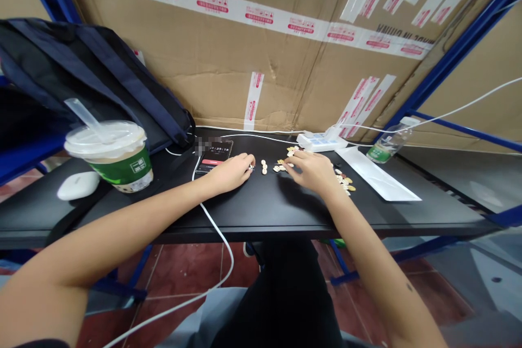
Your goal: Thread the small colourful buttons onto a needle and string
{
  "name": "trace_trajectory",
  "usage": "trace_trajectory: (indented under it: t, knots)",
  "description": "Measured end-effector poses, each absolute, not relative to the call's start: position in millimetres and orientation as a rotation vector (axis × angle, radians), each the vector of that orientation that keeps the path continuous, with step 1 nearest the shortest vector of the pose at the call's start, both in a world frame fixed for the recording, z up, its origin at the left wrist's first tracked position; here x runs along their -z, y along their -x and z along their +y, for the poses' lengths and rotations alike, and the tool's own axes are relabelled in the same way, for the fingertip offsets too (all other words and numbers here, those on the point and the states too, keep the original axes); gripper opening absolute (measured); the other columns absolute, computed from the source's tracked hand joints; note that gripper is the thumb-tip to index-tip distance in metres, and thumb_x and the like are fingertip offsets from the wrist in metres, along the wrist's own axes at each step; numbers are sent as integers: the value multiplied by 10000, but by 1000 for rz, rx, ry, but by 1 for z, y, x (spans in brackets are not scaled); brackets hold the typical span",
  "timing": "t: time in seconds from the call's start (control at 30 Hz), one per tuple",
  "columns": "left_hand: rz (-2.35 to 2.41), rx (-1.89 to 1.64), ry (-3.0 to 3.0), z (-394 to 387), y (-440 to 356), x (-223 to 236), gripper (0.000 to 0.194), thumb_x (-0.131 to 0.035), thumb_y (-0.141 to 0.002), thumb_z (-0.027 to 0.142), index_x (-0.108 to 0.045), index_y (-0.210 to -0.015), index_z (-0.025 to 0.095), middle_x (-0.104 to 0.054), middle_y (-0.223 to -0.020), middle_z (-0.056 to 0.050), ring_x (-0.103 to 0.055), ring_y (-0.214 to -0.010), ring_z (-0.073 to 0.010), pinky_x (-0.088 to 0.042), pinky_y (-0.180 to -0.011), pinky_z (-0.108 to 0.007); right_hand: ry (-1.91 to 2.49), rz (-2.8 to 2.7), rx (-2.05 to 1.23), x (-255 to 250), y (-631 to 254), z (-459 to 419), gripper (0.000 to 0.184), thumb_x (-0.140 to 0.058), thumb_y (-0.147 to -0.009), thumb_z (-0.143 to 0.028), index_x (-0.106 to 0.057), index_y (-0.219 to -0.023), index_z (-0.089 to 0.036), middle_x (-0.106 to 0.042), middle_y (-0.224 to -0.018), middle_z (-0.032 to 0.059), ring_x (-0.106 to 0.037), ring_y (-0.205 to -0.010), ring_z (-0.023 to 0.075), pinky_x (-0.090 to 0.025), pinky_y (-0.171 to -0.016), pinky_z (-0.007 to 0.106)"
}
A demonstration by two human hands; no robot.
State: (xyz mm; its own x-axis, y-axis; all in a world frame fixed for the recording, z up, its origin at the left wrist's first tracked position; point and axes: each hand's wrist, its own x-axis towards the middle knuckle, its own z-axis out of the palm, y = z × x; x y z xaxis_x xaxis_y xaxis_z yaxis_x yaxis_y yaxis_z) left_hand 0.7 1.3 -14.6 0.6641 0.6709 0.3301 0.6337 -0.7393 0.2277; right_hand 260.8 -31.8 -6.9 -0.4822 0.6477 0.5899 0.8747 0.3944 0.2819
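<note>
My left hand rests on the black tabletop, its thumb and fingers closed at the tips around a small pale piece, mostly hidden. Just to its right, several small round cream-coloured pieces stand in a short column. My right hand is over a loose group of small flat cream and yellowish pieces, fingers bent and thumb apart from them. Whether its fingertips touch one is unclear. More such pieces lie scattered beyond my right wrist, partly covered by it.
A phone lies behind my left hand. A lidded drink cup, a white earbud case and a backpack are at left. At right are a white power strip, a white paper strip and a bottle. A white cable crosses the table edge.
</note>
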Motion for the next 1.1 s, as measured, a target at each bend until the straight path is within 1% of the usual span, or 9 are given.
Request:
trace_trajectory:
  t: [0.13, 0.27, 0.47, 0.57, 0.67, 0.77, 0.9, 1.0, 1.1]
  knots:
    - [1087, -601, -2784, 1, 0, 15, 154, -450, -945, 181, -600, -967, 157, -580, -965, -70, -612, -848, -180, -493, -826, -320, 1343, -2275, 787, 7, -270, -31, 272, -500, -965, -348, -732, -904, -221, -722, -911, 44, -629, -796, 177, -354, -676, 293]
    - [1105, -569, -2800, 0, -1, 14, 187, -455, -949, 197, -629, -991, 146, -585, -976, -81, -624, -862, -187, -498, -838, -325, 1356, -2306, 791, 7, -271, -29, 252, -517, -950, -327, -741, -904, -220, -728, -945, 57, -639, -817, 181, -368, -691, 294]
    - [1112, -635, -2800, -3, -1, 14, 186, -489, -928, 207, -603, -1064, 151, -607, -1017, -85, -637, -926, -199, -506, -860, -318, 1346, -2296, 802, 7, -269, -30, 248, -523, -939, -335, -743, -907, -224, -732, -936, 51, -637, -776, 180, -377, -689, 298]
    - [1106, -636, -2797, -5, -1, 13, 183, -493, -929, 224, -599, -1059, 152, -611, -1022, -86, -640, -925, -201, -509, -857, -318, 1323, -2265, 790, 7, -270, -31, 270, -500, -947, -341, -736, -895, -220, -733, -901, 51, -630, -755, 175, -364, -659, 293]
    - [1110, -611, -2801, -7, -2, 11, 178, -497, -929, 227, -602, -1048, 146, -610, -1020, -89, -639, -923, -203, -505, -857, -322, 1332, -2258, 789, 7, -272, -31, 252, -513, -929, -323, -727, -847, -219, -729, -865, 44, -623, -739, 173, -351, -647, 293]
    - [1117, -595, -2801, -9, -2, 10, 167, -510, -924, 229, -608, -1029, 145, -607, -1005, -85, -635, -908, -203, -501, -845, -323, 1346, -2284, 789, 6, -272, -32, 218, -545, -906, -316, -729, -833, -225, -724, -850, 36, -627, -745, 175, -347, -652, 299]
    - [1083, -618, -2766, -9, -2, 9, 154, -518, -920, 243, -613, -1002, 154, -600, -983, -75, -621, -879, -193, -494, -832, -320, 1303, -2343, 748, 4, -267, -34, 210, -554, -913, -318, -731, -844, -228, -710, -816, 30, -637, -772, 177, -360, -691, 305]
    - [993, -629, -2701, -10, -4, 8, 149, -559, -908, 298, -618, -965, 173, -595, -957, -56, -600, -841, -177, -488, -774, -296, 1189, -2424, 637, 2, -259, -39, 221, -547, -936, -324, -733, -860, -231, -708, -815, 22, -645, -803, 166, -368, -714, 296]
    - [877, -597, -2642, -10, -5, 9, 192, -617, -880, 354, -632, -936, 170, -594, -915, -45, -581, -823, -169, -477, -736, -276, 1076, -2479, 562, 2, -251, -42, 233, -538, -958, -338, -741, -903, -240, -707, -824, 18, -645, -800, 152, -368, -703, 289]
